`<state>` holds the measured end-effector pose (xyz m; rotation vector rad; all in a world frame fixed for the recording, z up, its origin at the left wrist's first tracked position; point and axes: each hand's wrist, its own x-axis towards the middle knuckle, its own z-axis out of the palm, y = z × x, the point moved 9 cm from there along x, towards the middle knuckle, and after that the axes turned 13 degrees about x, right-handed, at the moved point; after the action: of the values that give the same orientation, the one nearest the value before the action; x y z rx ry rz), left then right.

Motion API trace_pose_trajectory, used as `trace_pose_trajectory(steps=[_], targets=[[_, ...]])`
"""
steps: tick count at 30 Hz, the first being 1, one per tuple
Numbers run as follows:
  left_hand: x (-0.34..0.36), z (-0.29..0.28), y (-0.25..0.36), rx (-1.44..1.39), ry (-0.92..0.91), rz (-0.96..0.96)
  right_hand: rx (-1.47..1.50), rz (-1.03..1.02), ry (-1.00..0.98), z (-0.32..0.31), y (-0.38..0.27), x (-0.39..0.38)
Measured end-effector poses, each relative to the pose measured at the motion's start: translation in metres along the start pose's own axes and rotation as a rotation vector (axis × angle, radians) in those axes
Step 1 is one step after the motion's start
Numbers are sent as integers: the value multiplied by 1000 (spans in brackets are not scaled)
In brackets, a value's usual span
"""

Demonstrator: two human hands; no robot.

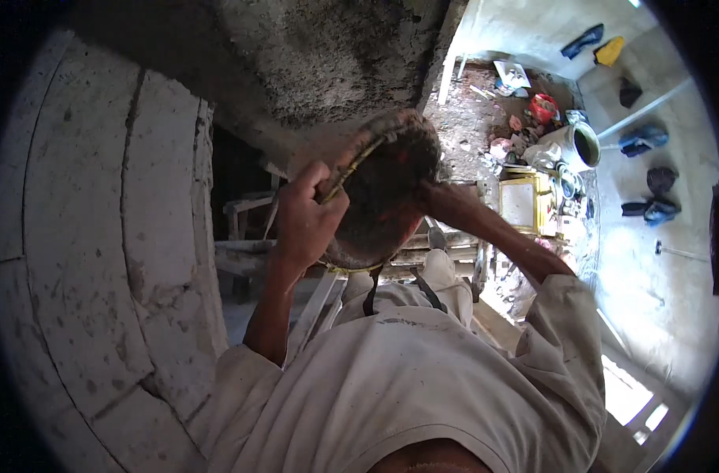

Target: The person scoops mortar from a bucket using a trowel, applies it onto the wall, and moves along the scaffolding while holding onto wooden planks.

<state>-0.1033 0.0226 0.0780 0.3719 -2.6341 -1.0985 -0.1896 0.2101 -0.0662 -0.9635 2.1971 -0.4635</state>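
Observation:
A round, worn reddish bucket [379,225] is tilted in front of my chest, its dark, grimy mouth turned up toward me. A yellow cord [365,158] runs along its left rim. My left hand [311,217] is closed around the cord and rim on that side, thumb uppermost. From the right, my right hand [446,201] reaches over the bucket's rim, and its fingers are lost in the shadow inside. Whether they grip anything there cannot be seen, nor can I make out what lies in the bucket.
A rough cement overhang [344,63] juts out just beyond the bucket. A plank-like wall [83,221] rises at my left. Wooden boards [438,256] lie around my legs. Farther down right are a white barrel [568,146], a red bag [543,108] and clutter; clothes [643,140] hang on the wall.

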Motion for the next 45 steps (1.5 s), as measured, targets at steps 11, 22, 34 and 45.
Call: trace_pose_trajectory(steps=[11, 22, 34, 45], targets=[[-131, 108, -82, -105, 197, -662, -115, -578, -86, 120, 47, -10], [-324, 173, -102, -325, 633, -1023, 386, -282, -289, 120, 76, 72], [-444, 215, -125, -234, 837, -1417, 268, -340, -618, 250, 89, 82], [-548, 301, -190, -423, 1213, -1450, 38, -138, -576, 242, 172, 137]])
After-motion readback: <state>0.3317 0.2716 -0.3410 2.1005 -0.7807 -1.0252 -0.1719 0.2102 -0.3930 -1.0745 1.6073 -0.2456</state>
